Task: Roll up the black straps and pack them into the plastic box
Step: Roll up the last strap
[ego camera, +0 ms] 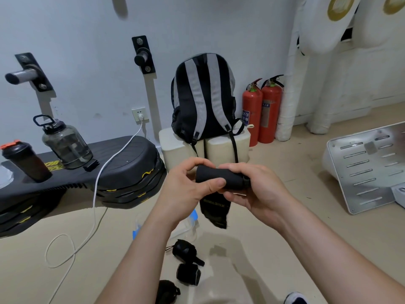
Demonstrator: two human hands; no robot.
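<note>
A black strap [221, 177], mostly wound into a roll, is held at chest height between both hands. My left hand [188, 185] grips its left end with thumb on the front. My right hand [254, 187] grips the right end, fingers curled around it. The strap's loose tail [215, 212] hangs down below the roll. On the floor lie three rolled black straps [184, 250], [188, 275], [167, 291]. The clear plastic box [186, 227] with blue clips sits on the floor, largely hidden behind my left forearm.
A black-and-grey backpack [203, 97] stands on cream blocks [173, 145] ahead. Two red fire extinguishers [263, 110] stand by the wall. At left is a black padded bench [122, 159] with bottles [65, 143] and a white cable [96, 189]. A metal plate [368, 170] leans at right.
</note>
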